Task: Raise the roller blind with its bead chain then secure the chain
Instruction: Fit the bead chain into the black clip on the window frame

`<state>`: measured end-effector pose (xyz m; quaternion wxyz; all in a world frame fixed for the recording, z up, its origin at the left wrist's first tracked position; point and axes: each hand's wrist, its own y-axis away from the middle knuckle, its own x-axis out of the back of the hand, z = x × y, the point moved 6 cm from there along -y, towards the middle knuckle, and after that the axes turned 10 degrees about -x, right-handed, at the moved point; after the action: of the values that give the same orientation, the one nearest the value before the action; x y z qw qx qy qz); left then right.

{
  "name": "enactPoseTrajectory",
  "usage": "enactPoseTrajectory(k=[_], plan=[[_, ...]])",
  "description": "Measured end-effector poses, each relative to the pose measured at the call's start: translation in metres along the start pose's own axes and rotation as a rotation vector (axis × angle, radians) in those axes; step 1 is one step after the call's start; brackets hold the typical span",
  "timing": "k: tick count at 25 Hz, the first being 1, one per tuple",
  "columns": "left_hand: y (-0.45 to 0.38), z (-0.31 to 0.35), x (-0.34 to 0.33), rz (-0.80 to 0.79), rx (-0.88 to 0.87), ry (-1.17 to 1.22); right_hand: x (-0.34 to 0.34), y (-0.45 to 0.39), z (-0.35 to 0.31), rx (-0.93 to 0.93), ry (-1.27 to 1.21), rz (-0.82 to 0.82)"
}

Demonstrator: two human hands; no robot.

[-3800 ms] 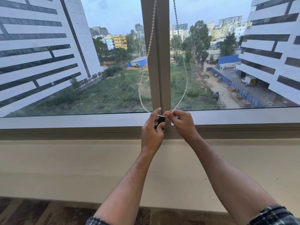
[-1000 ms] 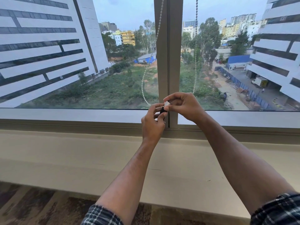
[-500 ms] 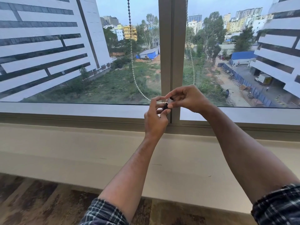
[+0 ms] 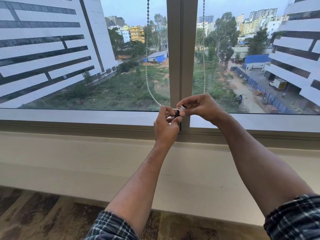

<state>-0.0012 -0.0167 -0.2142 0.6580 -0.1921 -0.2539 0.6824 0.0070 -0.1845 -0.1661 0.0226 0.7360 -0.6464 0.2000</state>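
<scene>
Window mullion point(image 4: 181, 58): both hands pinch bead chain point(image 4: 150, 90) at clip point(image 4: 178, 113).

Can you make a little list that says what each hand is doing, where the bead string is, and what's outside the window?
left hand: pinching a small black clip, low on the window post
right hand: pinching the bottom of the bead chain right at the clip
bead chain: hangs in a loop, one side on each side of the post
blind: not in view, glass uncovered
outside: white buildings, grass, trees
chain secured: cannot tell yet
</scene>
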Motion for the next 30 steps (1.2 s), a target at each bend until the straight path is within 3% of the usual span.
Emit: enactPoseTrajectory(k=[11,15,21,30], plan=[[-0.005,0.004,-0.004,-0.048,0.14,0.283,0.011,-0.007,-0.028,-0.032,0.183,-0.097],[-0.003,0.004,-0.006,-0.026,0.173,0.34,0.013,-0.013,-0.036,-0.04,0.316,-0.014],[-0.009,0.006,0.004,-0.037,0.169,0.357,0.009,-0.009,-0.036,0.007,0.247,-0.069],[-0.007,0.012,0.007,-0.068,0.148,0.336,0.004,-0.007,-0.039,-0.043,0.167,-0.026]])
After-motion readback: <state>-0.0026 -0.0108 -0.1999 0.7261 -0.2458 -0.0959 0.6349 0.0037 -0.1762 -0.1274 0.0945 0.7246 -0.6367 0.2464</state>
